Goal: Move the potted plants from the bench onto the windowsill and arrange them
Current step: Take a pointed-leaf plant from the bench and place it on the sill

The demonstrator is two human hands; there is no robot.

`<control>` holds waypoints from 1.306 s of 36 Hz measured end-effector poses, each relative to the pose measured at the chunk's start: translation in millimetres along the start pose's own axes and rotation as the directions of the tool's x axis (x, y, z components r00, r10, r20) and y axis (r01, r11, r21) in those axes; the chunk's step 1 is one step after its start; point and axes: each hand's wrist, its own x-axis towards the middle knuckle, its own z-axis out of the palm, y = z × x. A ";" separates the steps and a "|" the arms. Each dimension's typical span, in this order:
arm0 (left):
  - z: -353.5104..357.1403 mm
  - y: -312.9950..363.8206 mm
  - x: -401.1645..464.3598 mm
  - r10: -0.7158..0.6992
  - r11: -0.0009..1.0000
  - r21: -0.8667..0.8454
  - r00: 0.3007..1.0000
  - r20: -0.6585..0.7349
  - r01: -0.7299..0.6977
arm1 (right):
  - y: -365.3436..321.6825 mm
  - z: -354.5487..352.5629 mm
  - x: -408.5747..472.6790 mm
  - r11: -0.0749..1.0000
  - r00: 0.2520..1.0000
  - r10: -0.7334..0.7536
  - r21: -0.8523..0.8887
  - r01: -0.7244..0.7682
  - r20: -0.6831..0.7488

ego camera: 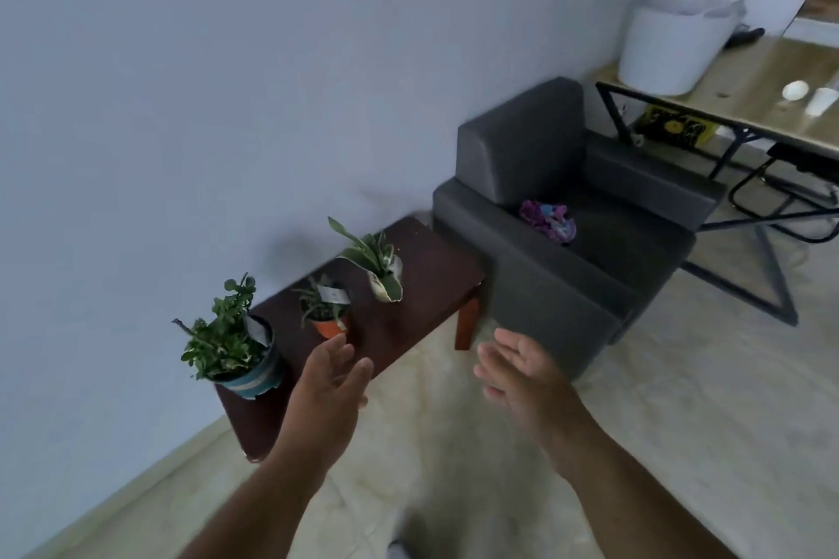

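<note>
From the head view, a dark bench [422, 281] is seen set against the wall [181, 104], with one end just beside a grey chair [567, 240]. Three plants are counted on the bench, all in a row and apart from each other. The blue pot [254, 372] is placed near the bench's close end, by the wall side. The orange pot [328, 324] is set in the middle. The white pot [386, 281] is placed farther along, toward the chair. Bare bench top is left at the front edge and at the chair end. Open floor [681, 399] is seen in front of the bench. Two hands are held out with fingers spread and nothing held. The left hand [329, 381] is held over the bench's front edge, near the orange pot. The right hand [522, 370] is held over the floor. One table [744, 104] is seen past the chair, with one white bucket [672, 45] on it.
</note>
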 end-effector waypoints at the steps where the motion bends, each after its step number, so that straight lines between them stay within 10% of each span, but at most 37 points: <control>1: 3.2 0.3 13.5 -0.009 1.000 -0.011 1.000 -0.008 0.009 | 0.5 0.4 14.1 1.000 1.000 0.001 -0.013 -0.001 0.006; 28: 75.6 -35.7 276.6 -0.290 0.957 -0.060 0.945 -0.149 0.284 | -12.7 25.5 317.7 0.923 0.945 0.253 -0.346 -0.171 0.208; 47: 132.0 -129.2 462.9 -0.523 0.852 -0.169 0.812 -0.258 0.495 | 107.7 95.2 553.5 0.861 0.857 0.377 -0.473 -0.184 0.352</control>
